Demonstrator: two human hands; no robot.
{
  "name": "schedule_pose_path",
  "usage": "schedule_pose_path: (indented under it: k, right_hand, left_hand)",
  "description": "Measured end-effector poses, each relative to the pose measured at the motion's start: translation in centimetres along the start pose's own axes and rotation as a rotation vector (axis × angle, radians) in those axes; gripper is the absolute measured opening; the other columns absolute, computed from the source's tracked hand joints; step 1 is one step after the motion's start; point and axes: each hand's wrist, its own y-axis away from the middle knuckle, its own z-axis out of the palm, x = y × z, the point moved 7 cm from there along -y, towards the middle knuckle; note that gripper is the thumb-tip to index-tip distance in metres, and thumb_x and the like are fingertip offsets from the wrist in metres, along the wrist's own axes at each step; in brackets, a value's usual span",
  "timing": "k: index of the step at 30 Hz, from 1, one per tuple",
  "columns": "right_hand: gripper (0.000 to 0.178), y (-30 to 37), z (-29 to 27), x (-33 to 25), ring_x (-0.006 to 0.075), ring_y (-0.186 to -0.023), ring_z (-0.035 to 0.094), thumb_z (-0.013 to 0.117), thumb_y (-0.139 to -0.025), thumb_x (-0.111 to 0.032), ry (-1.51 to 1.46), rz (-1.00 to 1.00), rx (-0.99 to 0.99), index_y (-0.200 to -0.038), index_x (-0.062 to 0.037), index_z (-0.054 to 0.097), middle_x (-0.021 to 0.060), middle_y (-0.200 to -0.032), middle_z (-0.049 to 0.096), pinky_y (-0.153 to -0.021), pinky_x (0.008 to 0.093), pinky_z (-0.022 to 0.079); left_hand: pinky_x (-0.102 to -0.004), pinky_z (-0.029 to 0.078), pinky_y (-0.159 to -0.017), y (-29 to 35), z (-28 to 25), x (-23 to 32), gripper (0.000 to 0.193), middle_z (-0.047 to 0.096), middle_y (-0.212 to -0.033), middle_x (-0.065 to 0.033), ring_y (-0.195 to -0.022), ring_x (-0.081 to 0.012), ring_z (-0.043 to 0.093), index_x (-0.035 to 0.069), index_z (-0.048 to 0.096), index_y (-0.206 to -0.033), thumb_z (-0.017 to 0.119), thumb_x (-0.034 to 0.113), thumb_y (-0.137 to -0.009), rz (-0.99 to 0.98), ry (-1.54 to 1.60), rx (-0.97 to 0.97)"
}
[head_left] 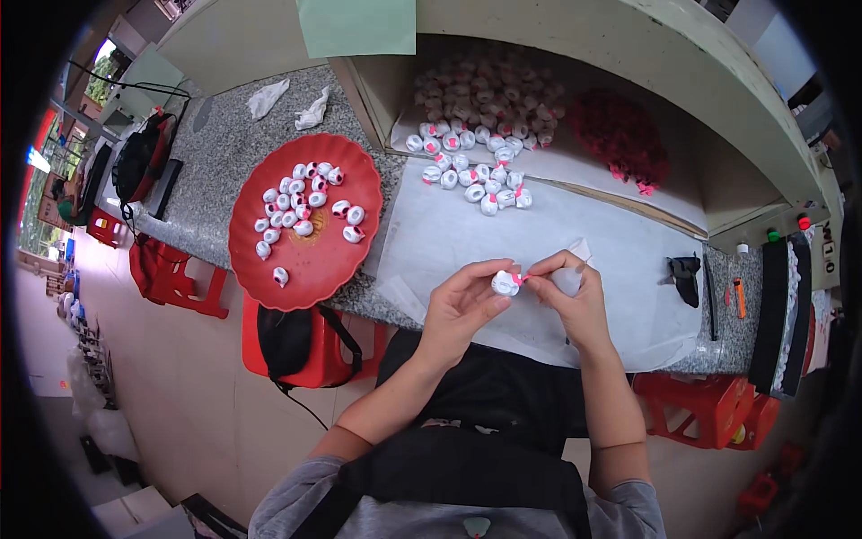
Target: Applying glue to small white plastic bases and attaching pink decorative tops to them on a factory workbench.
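Note:
Over the white sheet (620, 260), my left hand (452, 313) pinches a small white ball-shaped piece (505, 285) between thumb and fingertips. My right hand (585, 307) meets it from the other side, its thumb and forefinger closed on a small pink bit (522, 279) at the piece's edge. A white scrap, paper or cloth (567, 281), is tucked in the right hand's curled fingers. Similar white pieces with pink or dark openings (292, 202) lie in a red scalloped plate (256, 225) on the left. More such pieces (489, 184) sit loosely beyond my hands.
Under the shelf, a large heap of white pieces (485, 90) adjoins a dark pink pile (620, 135). To the right lie a black object (684, 278), a thin black rod (710, 296) and an orange tool (740, 298). Crumpled white tissues (312, 110) lie behind the plate.

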Motion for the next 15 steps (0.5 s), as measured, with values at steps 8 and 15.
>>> schedule_pose_path:
  k: [8,15]
  right_hand:
    - [0.008,2.1,-0.9,-0.1,0.0071,-0.060,0.049,0.060,-0.068,0.001,-0.164,-0.001,0.102,-0.072,0.0008,0.054,0.0041,-0.068,0.055,-0.054,0.0189,0.040]
    - [0.008,2.3,1.1,-1.0,0.0078,-0.060,0.050,0.061,-0.068,0.000,-0.238,-0.008,-0.038,-0.073,0.0008,0.054,0.0045,-0.068,0.055,-0.054,0.0194,0.041]
  left_hand:
    - [-0.0271,0.040,-0.079,0.9,-0.6,0.0,0.035,0.050,-0.103,-0.0127,-0.093,-0.0169,0.050,-0.002,0.045,-0.106,0.053,-0.005,-0.072,0.061,-0.129,0.045]
    - [-0.0244,0.042,-0.075,0.9,-0.4,0.6,0.032,0.049,-0.104,-0.0104,-0.092,-0.0145,0.050,0.001,0.052,-0.103,0.054,-0.006,-0.071,0.174,-0.346,0.038]
